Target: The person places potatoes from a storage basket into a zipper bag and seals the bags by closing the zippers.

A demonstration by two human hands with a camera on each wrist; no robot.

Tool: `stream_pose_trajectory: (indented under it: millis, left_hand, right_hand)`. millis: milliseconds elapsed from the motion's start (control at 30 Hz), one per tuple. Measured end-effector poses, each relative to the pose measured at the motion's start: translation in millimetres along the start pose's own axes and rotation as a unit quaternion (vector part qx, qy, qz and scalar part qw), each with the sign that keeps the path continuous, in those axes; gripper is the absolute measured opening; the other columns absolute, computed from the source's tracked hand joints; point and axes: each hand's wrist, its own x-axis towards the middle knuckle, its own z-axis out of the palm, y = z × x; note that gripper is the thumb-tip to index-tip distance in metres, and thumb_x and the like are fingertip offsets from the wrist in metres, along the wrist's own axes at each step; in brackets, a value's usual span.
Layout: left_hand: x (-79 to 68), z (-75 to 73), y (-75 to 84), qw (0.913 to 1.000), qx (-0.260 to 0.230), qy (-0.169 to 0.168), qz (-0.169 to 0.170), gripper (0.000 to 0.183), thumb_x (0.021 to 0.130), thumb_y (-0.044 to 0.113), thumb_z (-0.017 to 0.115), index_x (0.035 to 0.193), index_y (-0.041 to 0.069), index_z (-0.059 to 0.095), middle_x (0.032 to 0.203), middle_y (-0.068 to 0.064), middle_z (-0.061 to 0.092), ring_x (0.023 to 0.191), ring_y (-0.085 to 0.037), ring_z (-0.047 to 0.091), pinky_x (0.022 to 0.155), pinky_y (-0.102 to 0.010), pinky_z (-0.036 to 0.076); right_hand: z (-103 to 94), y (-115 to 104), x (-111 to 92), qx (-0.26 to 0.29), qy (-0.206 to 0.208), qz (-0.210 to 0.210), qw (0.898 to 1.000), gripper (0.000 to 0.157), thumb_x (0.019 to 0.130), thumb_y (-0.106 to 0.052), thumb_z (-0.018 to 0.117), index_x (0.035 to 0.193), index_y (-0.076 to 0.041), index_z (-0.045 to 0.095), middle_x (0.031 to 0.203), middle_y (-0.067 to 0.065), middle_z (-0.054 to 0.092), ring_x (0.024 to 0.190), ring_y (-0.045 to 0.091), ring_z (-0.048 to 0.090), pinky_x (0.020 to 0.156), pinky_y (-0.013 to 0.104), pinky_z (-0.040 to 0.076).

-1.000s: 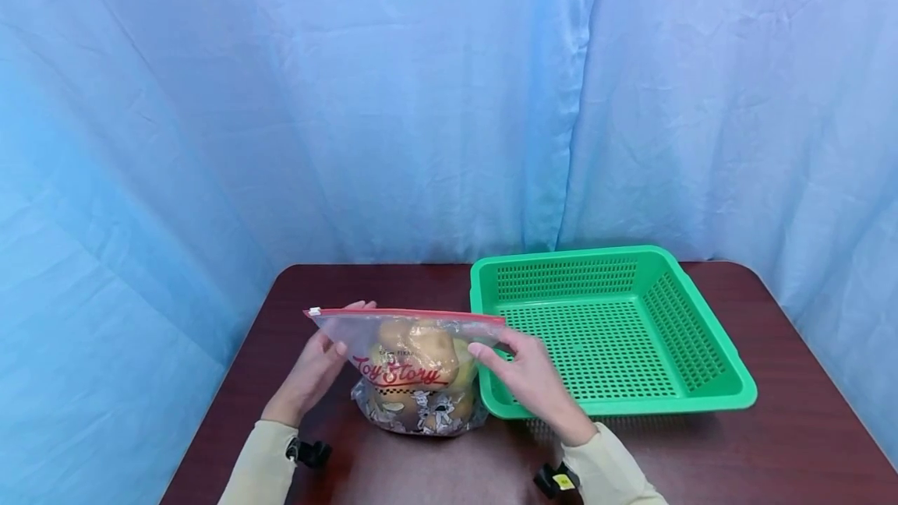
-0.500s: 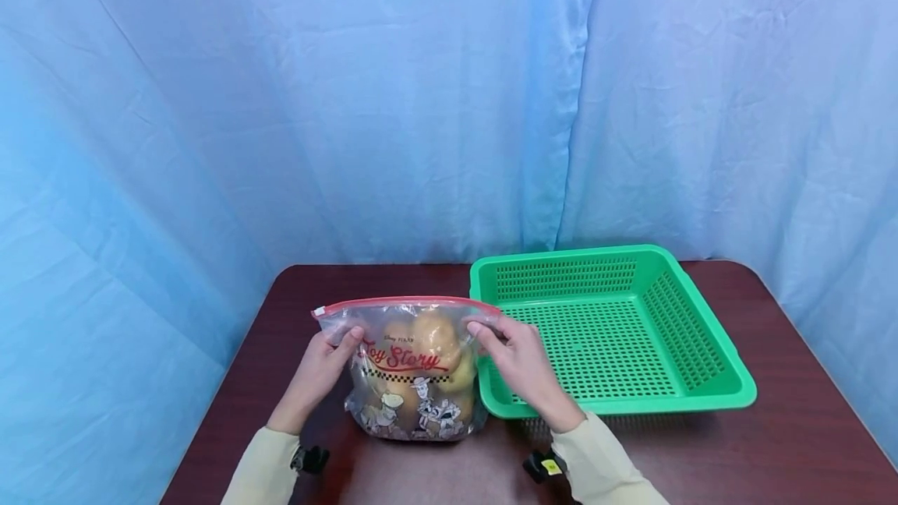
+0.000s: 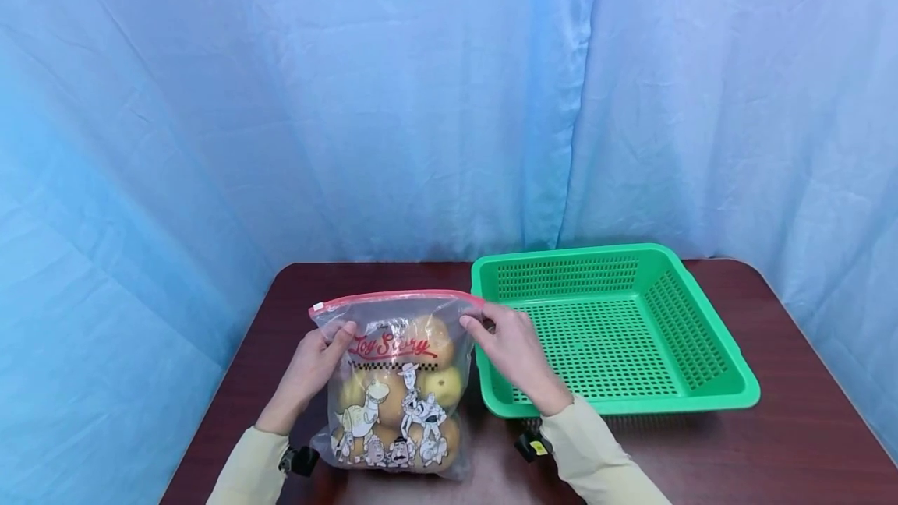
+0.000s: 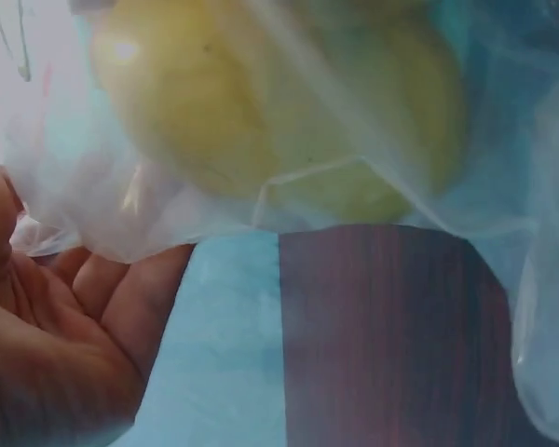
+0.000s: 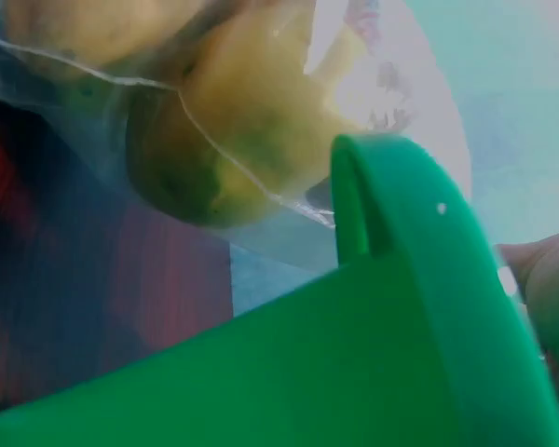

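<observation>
A clear zip bag (image 3: 400, 396) with a red top seal and "Toy Story" print hangs upright between my hands, full of round yellow and tan fruit (image 3: 440, 386). At its upper left side, my left hand (image 3: 312, 365) pinches the plastic below the white slider (image 3: 318, 306). My right hand (image 3: 512, 349) pinches the upper right corner near the seal. Yellow-green fruit (image 4: 289, 102) shows through the plastic in the left wrist view. From the right wrist, the bag (image 5: 261, 228) appears behind the basket's green rim; most of that hand is hidden there.
A green perforated basket (image 3: 708, 326) stands on the dark red-brown table (image 3: 793, 411) to the right, close to the bag and under my right wrist. Light blue curtains (image 3: 435, 100) hang behind the table's far edge.
The bag has swung from leaning away to hanging upright, its printed front turning fully into view. Both hands have drawn slightly left and nearer, keeping hold of its top.
</observation>
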Motion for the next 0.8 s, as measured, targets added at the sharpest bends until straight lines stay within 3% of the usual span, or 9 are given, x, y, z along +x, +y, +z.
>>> stream_pose_trajectory:
  millis: [67,167,233,333,567,700,800]
  left_hand:
    - [1.2,-0.8,-1.5,0.9994,-0.022,-0.006,-0.025,0.042,0.109,0.038,0.053,0.116,-0.002,0.064,0.072,-0.008,0.061,0.063,-0.017,0.063,0.059,-0.031,0.054]
    - [1.3,-2.8,-4.1,0.9973,-0.045,-0.012,-0.057,0.054,0.109,0.046,0.048,0.131,-0.003,0.056,0.102,-0.018,0.068,0.084,-0.024,0.071,0.075,-0.04,0.06]
    - [0.6,-4.0,-5.7,0.9957,-0.05,-0.022,-0.075,0.061,0.109,0.051,0.045,0.139,-0.002,0.047,0.125,-0.024,0.063,0.102,-0.029,0.07,0.086,-0.046,0.059]
    - [-1.4,-5.0,-8.7,0.9931,-0.054,-0.04,-0.097,0.071,0.108,0.055,0.043,0.15,-0.001,0.033,0.143,-0.028,0.049,0.121,-0.038,0.06,0.097,-0.055,0.052]
    - [-2.3,2.3,-16.4,0.9899,-0.06,-0.081,-0.1,0.094,0.101,0.046,0.062,0.163,0.001,0.006,0.156,-0.032,0.037,0.135,-0.043,0.05,0.108,-0.062,0.043]
    - [1.0,3.4,-18.7,0.9885,-0.056,-0.102,-0.097,0.102,0.097,0.044,0.068,0.165,0.008,0.001,0.161,-0.029,0.031,0.141,-0.044,0.044,0.113,-0.066,0.035]
    - [3.6,-1.8,-19.3,0.988,-0.042,-0.11,-0.101,0.102,0.098,0.044,0.067,0.166,0.007,0.0,0.164,-0.029,0.025,0.145,-0.045,0.037,0.113,-0.065,0.036]
  right_hand:
    - [-1.1,1,0,0.002,0.005,0.016,1.0,0.019,0.099,-0.028,0.072,0.107,-0.011,0.077,0.085,-0.002,0.071,0.073,0.01,0.064,0.066,0.031,0.055]
    - [-5.1,3,-2,0.016,-0.003,0.04,0.999,0.033,0.1,-0.029,0.071,0.125,-0.008,0.071,0.11,0.005,0.075,0.094,0.019,0.073,0.082,0.038,0.06]
    - [-8.7,4,-6,0.022,-0.016,0.053,0.998,0.044,0.101,-0.031,0.069,0.136,-0.006,0.065,0.124,0.01,0.072,0.104,0.025,0.073,0.089,0.044,0.059]
    - [-16.5,5,-12,0.019,-0.027,0.062,0.998,0.054,0.102,-0.036,0.066,0.147,-0.007,0.056,0.14,0.011,0.064,0.117,0.031,0.068,0.096,0.049,0.055]
    - [-35.5,9,-22,-0.02,-0.01,0.047,0.999,0.058,0.103,-0.044,0.063,0.15,-0.011,0.054,0.144,0.012,0.061,0.131,0.033,0.058,0.103,0.055,0.049]
    - [-43.6,13,-27,-0.028,-0.009,0.044,0.999,0.058,0.103,-0.046,0.061,0.151,-0.012,0.053,0.148,0.011,0.058,0.136,0.032,0.054,0.106,0.057,0.046]
    - [-50.4,17,-32,-0.037,-0.011,0.04,0.998,0.06,0.104,-0.049,0.058,0.152,-0.014,0.053,0.151,0.01,0.055,0.139,0.033,0.051,0.108,0.058,0.044]
